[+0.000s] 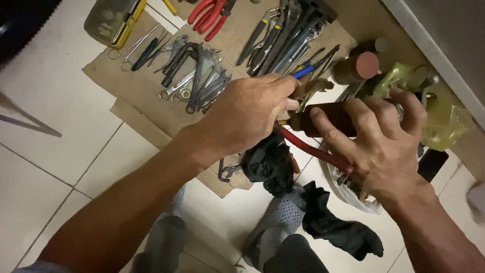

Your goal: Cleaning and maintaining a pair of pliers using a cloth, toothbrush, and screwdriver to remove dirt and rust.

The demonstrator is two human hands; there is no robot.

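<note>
Glossy pale tiles cover the floor (45,167). Matt brown cardboard (136,86) carries dull grey metal spanners (199,83). The pliers (209,15) have shiny red plastic grips. Black cloth (268,164) looks soft and matt.

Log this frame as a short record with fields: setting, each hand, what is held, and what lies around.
setting: tiled floor with cardboard sheet laid on it, seen from above
left hand: closed at the end of a dark brown cylinder, fingers pinching there
right hand: wrapped around the cylinder's body
attached: red hose runs from under the cylinder
on cardboard: spanners, red-handled pliers, scissors
nearby: black rag, yellow-green plastic bag, yellow case
</note>
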